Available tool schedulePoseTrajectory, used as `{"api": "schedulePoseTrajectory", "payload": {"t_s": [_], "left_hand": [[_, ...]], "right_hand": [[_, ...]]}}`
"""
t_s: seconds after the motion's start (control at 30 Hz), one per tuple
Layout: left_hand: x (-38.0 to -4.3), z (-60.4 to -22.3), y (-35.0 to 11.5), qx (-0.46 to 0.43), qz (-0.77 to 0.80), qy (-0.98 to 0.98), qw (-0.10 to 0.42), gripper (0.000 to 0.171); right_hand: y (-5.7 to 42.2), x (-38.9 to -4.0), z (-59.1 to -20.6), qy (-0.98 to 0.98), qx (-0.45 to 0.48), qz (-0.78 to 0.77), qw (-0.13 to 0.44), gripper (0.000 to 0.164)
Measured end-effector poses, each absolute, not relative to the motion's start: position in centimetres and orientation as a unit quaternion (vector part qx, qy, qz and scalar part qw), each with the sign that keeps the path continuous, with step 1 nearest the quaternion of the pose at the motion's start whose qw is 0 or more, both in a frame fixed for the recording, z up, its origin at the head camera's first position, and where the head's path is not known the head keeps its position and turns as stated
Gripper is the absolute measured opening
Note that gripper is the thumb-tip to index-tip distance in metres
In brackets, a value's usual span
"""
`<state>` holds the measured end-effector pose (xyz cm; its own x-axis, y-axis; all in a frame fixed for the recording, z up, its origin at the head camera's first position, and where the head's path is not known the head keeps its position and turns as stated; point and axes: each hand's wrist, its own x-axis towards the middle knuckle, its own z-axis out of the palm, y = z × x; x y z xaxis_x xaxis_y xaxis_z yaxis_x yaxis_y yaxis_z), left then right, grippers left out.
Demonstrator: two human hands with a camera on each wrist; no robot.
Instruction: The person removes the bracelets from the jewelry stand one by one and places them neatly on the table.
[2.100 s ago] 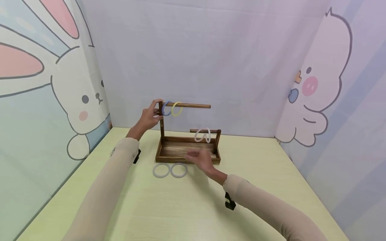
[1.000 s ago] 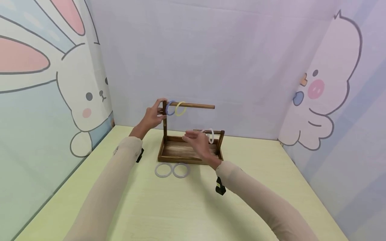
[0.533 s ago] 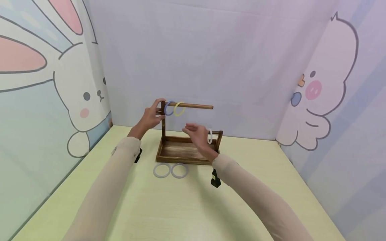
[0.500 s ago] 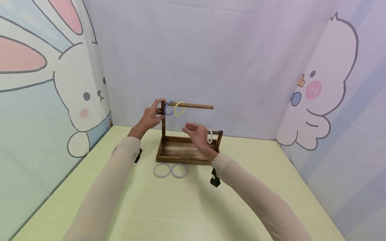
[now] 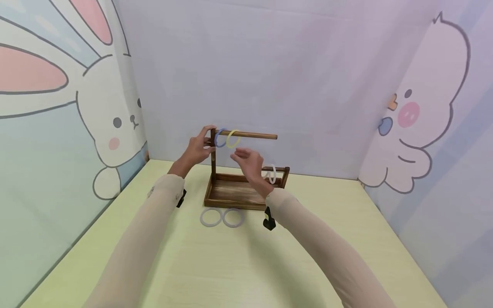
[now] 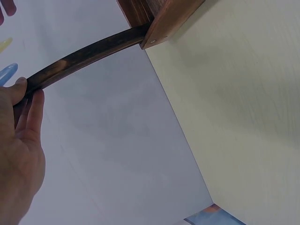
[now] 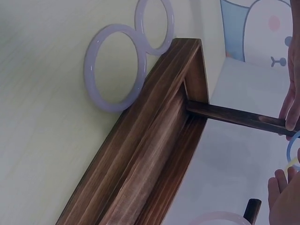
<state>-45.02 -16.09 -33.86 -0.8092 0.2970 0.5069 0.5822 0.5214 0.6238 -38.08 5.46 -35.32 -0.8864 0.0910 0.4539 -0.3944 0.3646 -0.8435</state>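
Observation:
My left hand [image 5: 196,149] grips the top of the tall post of a wooden bangle stand [image 5: 235,204], thumb and fingers on either side of it. From the upper bar [image 5: 258,135] hang a blue bangle [image 5: 216,139] beside the post and a yellow bangle [image 5: 228,140] to its right. My right hand [image 5: 251,164] is raised just below and right of the yellow bangle, fingers extended and nothing seen in them. In the right wrist view its fingers [image 7: 281,180] lie near the yellow bangle; whether they touch it, I cannot tell.
Whitish bangles [image 5: 274,174] hang on the stand's short lower bar, partly behind my right hand. Two lavender bangles [image 7: 90,70] lie side by side on the pale table [image 5: 215,265] before the stand's tray. A light cloth backdrop [image 5: 319,85] stands behind.
My right hand has risen from the tray's front edge, past the lower bar, to just below the yellow bangle. My left hand keeps its grip on the post.

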Motion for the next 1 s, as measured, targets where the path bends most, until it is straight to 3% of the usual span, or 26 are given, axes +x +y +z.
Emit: {"api": "schedulePoseTrajectory", "payload": {"t_s": [0.63,1.0], "left_hand": [[-44.7,-33.8,-15.8,-0.269,-0.416,-0.853,0.168,0.077],[-44.6,-33.7,-15.9,-0.26,-0.413,-0.855,0.175,0.075]], "right_hand": [[4.5,-39.3,-34.1,-0.785,0.126,0.55,0.256,0.042],[3.8,-40.3,-33.8,-0.788,0.126,0.539,0.271,0.04]]}}
